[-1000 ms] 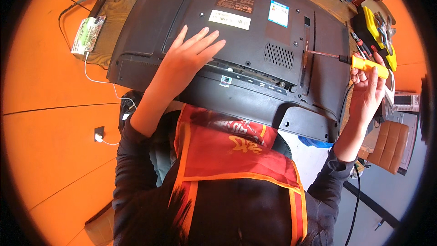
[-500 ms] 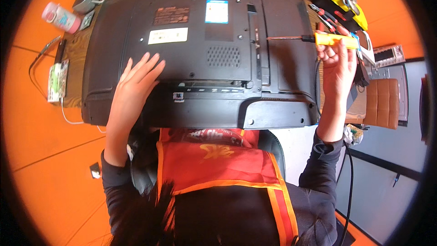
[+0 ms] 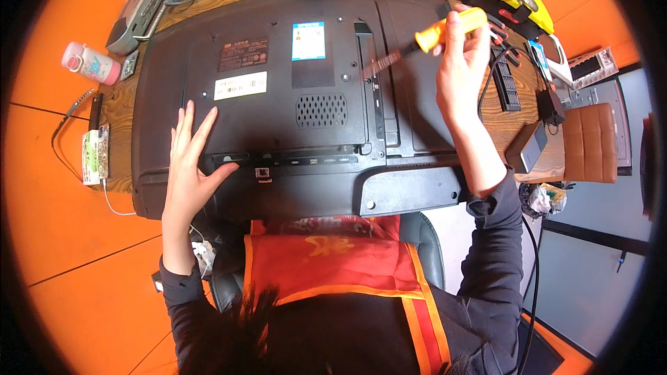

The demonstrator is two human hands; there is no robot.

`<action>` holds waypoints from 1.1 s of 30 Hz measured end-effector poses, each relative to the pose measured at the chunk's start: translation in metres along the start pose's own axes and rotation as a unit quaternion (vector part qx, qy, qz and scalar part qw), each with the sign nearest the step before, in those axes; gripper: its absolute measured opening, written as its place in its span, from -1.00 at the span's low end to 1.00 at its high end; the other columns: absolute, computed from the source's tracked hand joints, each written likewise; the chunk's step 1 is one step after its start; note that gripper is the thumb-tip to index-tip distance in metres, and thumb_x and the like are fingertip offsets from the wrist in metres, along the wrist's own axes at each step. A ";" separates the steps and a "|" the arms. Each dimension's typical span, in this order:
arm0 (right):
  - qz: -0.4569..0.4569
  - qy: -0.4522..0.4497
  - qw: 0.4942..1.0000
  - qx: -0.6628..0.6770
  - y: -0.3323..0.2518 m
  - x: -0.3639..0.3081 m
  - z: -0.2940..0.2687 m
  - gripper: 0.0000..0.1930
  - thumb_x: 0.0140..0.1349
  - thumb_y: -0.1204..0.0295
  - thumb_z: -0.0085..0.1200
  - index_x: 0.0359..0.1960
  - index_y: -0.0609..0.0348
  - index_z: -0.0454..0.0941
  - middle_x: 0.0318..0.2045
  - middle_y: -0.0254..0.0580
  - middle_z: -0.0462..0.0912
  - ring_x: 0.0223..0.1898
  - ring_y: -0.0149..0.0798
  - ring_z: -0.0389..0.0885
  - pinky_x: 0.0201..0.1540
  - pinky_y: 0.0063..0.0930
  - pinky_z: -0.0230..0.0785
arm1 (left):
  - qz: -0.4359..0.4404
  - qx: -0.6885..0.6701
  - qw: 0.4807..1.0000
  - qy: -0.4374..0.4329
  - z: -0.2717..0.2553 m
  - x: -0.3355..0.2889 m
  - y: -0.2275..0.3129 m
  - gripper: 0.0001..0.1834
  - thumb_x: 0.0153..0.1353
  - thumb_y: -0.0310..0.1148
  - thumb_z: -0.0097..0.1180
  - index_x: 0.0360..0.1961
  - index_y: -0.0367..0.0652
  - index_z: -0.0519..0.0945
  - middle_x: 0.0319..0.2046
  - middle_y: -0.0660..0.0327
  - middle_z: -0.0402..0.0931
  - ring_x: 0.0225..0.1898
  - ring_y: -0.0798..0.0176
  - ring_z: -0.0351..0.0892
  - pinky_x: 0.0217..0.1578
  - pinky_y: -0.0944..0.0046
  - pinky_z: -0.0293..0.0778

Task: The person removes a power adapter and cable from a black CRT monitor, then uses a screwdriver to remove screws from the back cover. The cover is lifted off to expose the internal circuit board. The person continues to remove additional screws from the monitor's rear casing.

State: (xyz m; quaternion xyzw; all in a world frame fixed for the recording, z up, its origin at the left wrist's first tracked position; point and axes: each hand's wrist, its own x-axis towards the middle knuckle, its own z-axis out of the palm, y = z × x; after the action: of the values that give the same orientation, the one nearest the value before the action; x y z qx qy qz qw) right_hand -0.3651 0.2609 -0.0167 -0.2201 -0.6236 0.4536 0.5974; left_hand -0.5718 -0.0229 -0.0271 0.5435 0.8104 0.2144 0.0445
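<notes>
A flat-screen television [image 3: 278, 111] lies with its black back upward on the table before me. My left hand [image 3: 191, 160] rests on its lower left part, fingers spread and thumb stretched out. My right hand [image 3: 462, 66], above the right part of the panel, grips a screwdriver [image 3: 451, 30] by its yellow handle. The screwdriver slants down to the left, its blurred shaft pointing at the recessed port strip [image 3: 377, 97]. Whether the tip touches anything I cannot tell. Near the tip, a screw [image 3: 345, 77] shows in the panel.
On the wooden table [image 3: 511, 128] at the right are a black-and-yellow toolbox [image 3: 497, 0], a black power adapter [image 3: 551, 107] and pliers. A pink bottle [image 3: 90, 62] and a grey device [image 3: 139, 10] stand at the far left. A brown chair [image 3: 589, 142] stands beyond the right edge.
My right hand has moved left over the television with the screwdriver, which is now tilted instead of level. My left hand has spread its thumb outward. The whole view has shifted slightly.
</notes>
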 end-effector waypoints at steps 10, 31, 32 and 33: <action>0.217 0.004 0.975 0.053 0.014 -0.002 -0.021 -0.72 0.26 0.12 -0.18 -0.35 0.07 0.35 -0.74 -0.38 0.30 -0.71 -0.46 0.29 -0.68 -0.62 0.07 | -0.102 -0.128 0.986 0.007 0.001 0.005 -0.004 -0.05 -0.29 -0.54 0.33 0.23 0.03 0.20 0.26 -0.11 -0.05 0.25 -0.02 0.08 0.13 0.11 0.17; 0.462 -0.239 0.839 0.159 -0.026 -0.017 -0.012 -0.64 0.27 0.05 -0.29 -0.33 0.09 0.35 -0.06 0.28 0.43 -0.03 0.05 0.47 -0.01 -0.15 0.35 | -0.102 -0.186 0.975 0.061 -0.005 0.001 -0.016 -0.32 -0.31 -0.46 0.35 -0.01 -0.01 0.50 0.13 -0.02 0.24 0.20 0.01 0.17 0.13 0.14 0.17; 0.452 -0.238 0.839 0.188 -0.025 -0.016 -0.014 -0.62 0.27 0.04 -0.29 -0.28 0.08 0.39 -0.03 0.27 0.42 -0.02 0.04 0.46 -0.02 -0.15 0.36 | -0.101 -0.203 0.971 0.077 -0.005 0.000 -0.018 -0.33 -0.32 -0.47 0.36 -0.01 -0.03 0.51 0.13 -0.02 0.25 0.19 0.02 0.20 0.12 0.16 0.18; 0.455 -0.219 0.842 0.188 -0.024 -0.016 -0.015 -0.65 0.28 0.07 -0.30 -0.32 0.09 0.35 -0.04 0.29 0.42 -0.03 0.05 0.46 -0.01 -0.13 0.35 | -0.102 -0.221 0.966 0.086 -0.004 -0.001 -0.020 -0.35 -0.31 -0.48 0.34 -0.03 -0.05 0.52 0.13 -0.01 0.25 0.18 0.04 0.22 0.12 0.17 0.19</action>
State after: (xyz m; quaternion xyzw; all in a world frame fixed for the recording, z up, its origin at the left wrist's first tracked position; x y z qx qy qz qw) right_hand -0.3411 0.2406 -0.0072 -0.2573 -0.4708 0.8195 0.2015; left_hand -0.5902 -0.0312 -0.0318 0.4138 0.7951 0.4282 0.1154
